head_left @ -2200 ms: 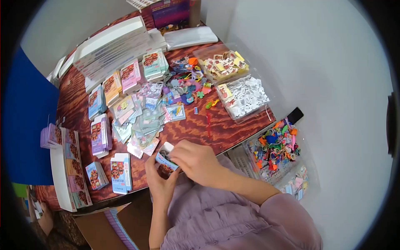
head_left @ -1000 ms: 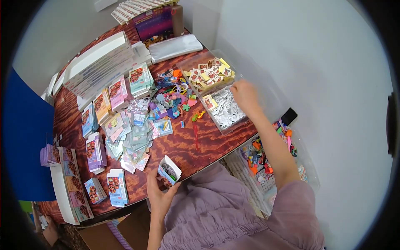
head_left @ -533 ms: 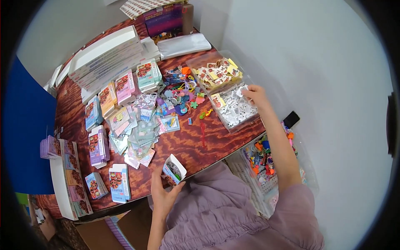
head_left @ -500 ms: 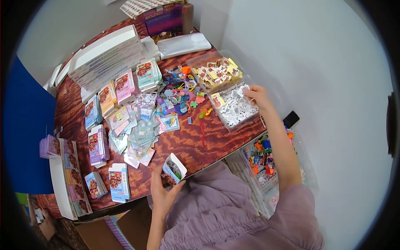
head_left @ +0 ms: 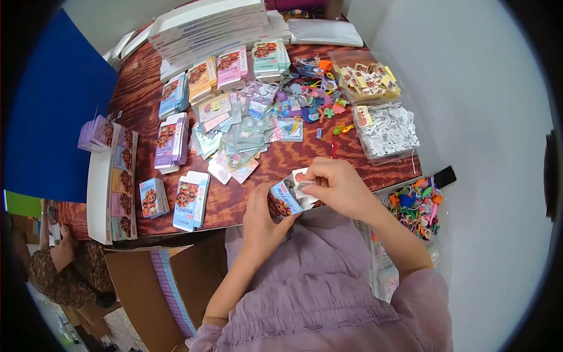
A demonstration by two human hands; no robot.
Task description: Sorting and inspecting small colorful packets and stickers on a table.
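My left hand (head_left: 262, 220) grips a small blue carton (head_left: 282, 199) by its sides at the table's front edge, its top unfolded and tilted toward my right hand. At that opening, my right hand (head_left: 335, 186) has fingers and thumb pinched on a small white paper piece (head_left: 300, 176) with a reddish picture; the fingertips partly cover it. What lies inside the carton is hidden. Beyond my right hand, a clear plastic tray (head_left: 387, 157) holds many small white printed slips in one part and yellowish picture cards in the other.
Flat picture packets (head_left: 240, 132) lie heaped mid-table beside colourful trinkets (head_left: 319, 97). Carton stacks (head_left: 231, 67) stand behind and left. A long display box (head_left: 99, 199) sits at far left. Below right is a bin of trinkets (head_left: 413, 205); a co-worker's arm (head_left: 63, 252) shows lower left.
My right hand has come from the clear tray of white slips to the opening of the blue carton, bringing a small paper piece. My left hand still holds the carton. The view has shifted.
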